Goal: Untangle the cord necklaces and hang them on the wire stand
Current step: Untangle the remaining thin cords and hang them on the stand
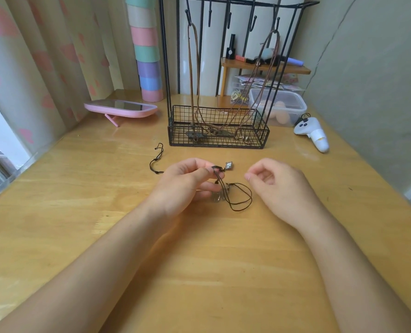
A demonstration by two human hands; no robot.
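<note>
on a wooden table (pixel 199 272) in a curtained corner, a black cord tangle (pixel 223 188) is pinched near its knot by the left hand (pixel 187 181). a silver pendant (pixel 229 165) is seen past the fingertips; one loop is spread rightward, a knotted tail leftward. the right hand (pixel 279 186) is held just beside, loosely curled, nothing seen in it. untangling is judged under way; next, a strand must be drawn free. behind, two brown necklaces (pixel 195 68) are already hung on the wire stand (pixel 219 146).
</note>
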